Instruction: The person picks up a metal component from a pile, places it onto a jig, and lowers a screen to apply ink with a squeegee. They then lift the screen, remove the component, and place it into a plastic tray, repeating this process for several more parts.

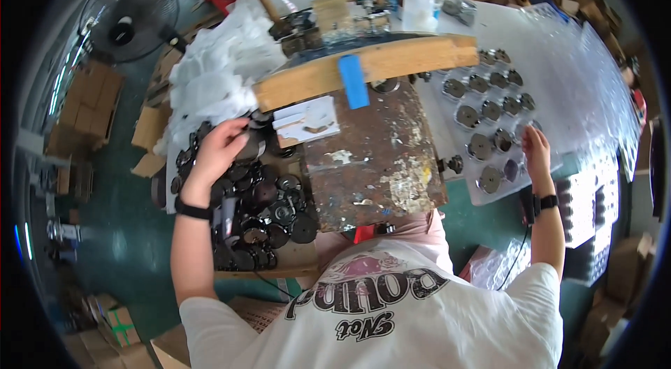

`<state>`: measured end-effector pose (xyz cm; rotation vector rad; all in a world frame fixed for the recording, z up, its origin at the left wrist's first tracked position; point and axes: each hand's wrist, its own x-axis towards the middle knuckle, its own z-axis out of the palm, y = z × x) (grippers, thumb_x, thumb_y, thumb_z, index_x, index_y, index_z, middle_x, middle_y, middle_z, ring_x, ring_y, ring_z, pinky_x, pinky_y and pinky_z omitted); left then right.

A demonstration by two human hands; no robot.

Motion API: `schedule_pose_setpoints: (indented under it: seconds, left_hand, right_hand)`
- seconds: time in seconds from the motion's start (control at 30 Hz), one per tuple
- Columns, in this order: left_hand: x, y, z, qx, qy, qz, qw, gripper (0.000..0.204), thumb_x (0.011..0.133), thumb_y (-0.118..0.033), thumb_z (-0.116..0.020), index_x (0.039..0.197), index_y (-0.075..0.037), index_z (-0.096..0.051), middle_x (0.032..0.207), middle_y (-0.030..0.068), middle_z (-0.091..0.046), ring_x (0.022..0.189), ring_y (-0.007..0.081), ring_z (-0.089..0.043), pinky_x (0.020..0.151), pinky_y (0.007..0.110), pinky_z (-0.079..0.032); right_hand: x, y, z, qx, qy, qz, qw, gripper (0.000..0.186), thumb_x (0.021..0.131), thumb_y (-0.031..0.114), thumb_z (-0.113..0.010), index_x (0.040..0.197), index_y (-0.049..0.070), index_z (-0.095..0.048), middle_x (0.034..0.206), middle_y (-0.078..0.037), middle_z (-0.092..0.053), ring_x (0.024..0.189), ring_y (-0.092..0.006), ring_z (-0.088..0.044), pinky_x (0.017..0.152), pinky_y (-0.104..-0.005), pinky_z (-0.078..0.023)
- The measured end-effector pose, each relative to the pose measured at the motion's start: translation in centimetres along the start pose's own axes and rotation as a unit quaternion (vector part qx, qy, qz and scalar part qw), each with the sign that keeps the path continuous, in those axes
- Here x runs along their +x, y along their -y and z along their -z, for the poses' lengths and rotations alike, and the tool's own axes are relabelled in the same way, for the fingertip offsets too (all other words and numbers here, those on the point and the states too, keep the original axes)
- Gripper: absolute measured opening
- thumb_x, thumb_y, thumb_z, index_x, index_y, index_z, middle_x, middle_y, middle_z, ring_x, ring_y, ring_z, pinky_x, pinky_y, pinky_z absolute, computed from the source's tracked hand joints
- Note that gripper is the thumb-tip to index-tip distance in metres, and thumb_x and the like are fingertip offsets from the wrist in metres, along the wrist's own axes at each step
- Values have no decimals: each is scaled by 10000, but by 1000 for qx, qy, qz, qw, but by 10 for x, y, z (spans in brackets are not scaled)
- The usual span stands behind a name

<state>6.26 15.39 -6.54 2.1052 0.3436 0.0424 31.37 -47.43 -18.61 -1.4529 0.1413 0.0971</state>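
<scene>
My left hand (218,151) is over a heap of dark round metal parts (262,194) on the left. Its thumb and fingers are apart beside a dark disc, and I see nothing held between them. Far to the right, my right hand (537,151) has its fingers pinched at a round metal part (521,130) in a clear plastic tray (458,152). Its fingertips partly cover that part. Shiny round metal parts (489,179) sit in rows in the tray's pockets. Between my hands stands a worn, paint-spotted brown work board (370,152).
A wooden beam (370,65) with blue tape crosses the board's far side. White papers (307,121) lie beside it. Behind stand a red-topped pump bottle (419,9) and a metal fixture with handles (300,26). Clear plastic sheeting (587,75) is at right; a fan (129,23) stands far left.
</scene>
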Motion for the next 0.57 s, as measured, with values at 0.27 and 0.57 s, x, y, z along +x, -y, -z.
schedule_pose_setpoints:
  seconds: [0.27, 0.57]
  left_hand:
    - [64, -36, -89, -74, 45, -34, 996, 265, 890, -155, -570, 1116, -17, -551, 899, 5, -623, 701, 88, -569, 627, 233, -475]
    - [80, -24, -113, 382, -78, -212, 896, 456, 840, -265, -641, 1244, -107, -500, 1049, 106, -639, 832, 295, -643, 712, 402, -518]
  right_hand:
    - [5, -8, 8, 46, 23, 4, 999, 161, 912, 192, -557, 974, 56, -615, 765, 24, -567, 620, -40, -483, 535, -167, -382]
    - [7, -13, 12, 39, 18, 6, 999, 165, 906, 186, -566, 994, 56, -616, 773, 19, -582, 620, -39, -501, 534, -155, -405]
